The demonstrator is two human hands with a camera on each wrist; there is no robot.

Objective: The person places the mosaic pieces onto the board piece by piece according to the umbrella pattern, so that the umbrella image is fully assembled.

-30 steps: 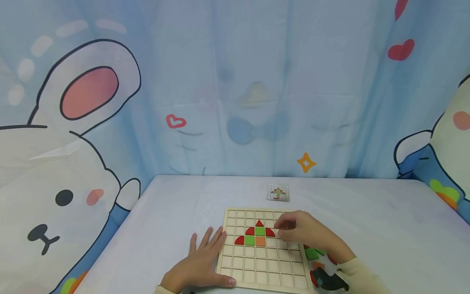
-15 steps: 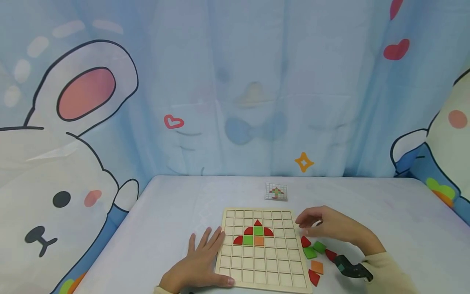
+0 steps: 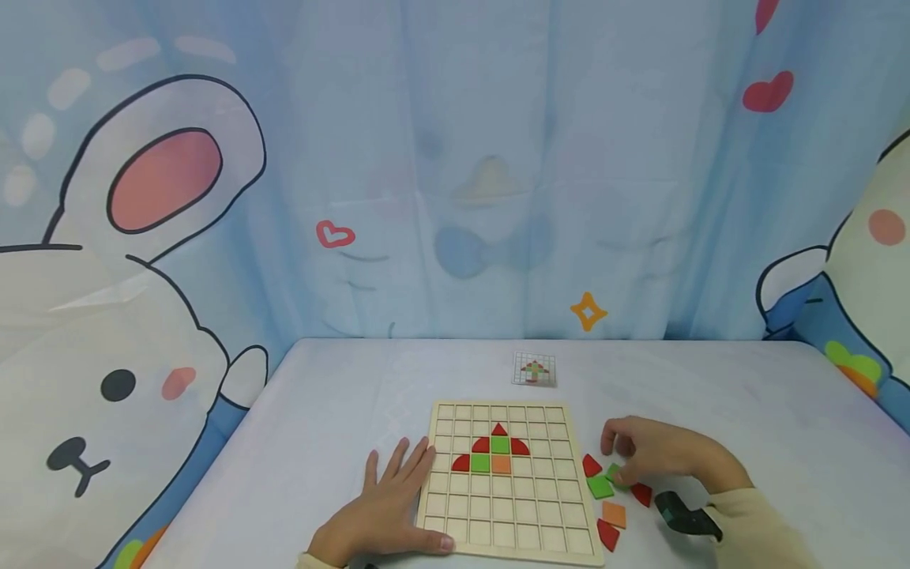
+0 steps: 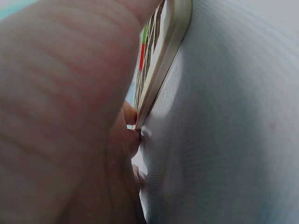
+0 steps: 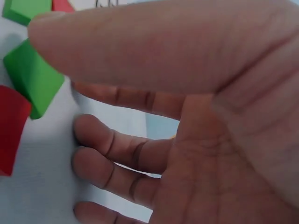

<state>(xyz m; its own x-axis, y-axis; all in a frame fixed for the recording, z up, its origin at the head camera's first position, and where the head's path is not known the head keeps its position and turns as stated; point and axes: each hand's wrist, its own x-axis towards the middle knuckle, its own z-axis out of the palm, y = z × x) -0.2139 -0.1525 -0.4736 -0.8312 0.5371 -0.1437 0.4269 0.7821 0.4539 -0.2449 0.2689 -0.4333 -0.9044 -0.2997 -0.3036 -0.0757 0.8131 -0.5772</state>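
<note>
My left hand (image 3: 384, 506) lies spread at the left side of a wooden grid board (image 3: 512, 510), fingertips and thumb against its edge. On the board a red triangle (image 3: 499, 430), red quarter-rounds, two green squares and an orange square (image 3: 501, 464) form a stepped shape. To the right of the board, my right hand (image 3: 671, 454) is low over loose tiles. Its thumb tip overlaps a green square tile (image 5: 35, 79) in the right wrist view, while the other fingers reach down to the table beside it, bent and apart from the thumb.
Other loose tiles lie along the board's right edge: a green square (image 3: 600, 487), an orange square (image 3: 614, 515) and red quarter-rounds (image 3: 607, 536). Behind the board lies a small pattern card (image 3: 535, 370). A printed blue curtain (image 3: 490, 158) hangs at the table's back.
My right hand has moved from over the board to the right and down to the loose tiles. My left hand stays at the board's edge.
</note>
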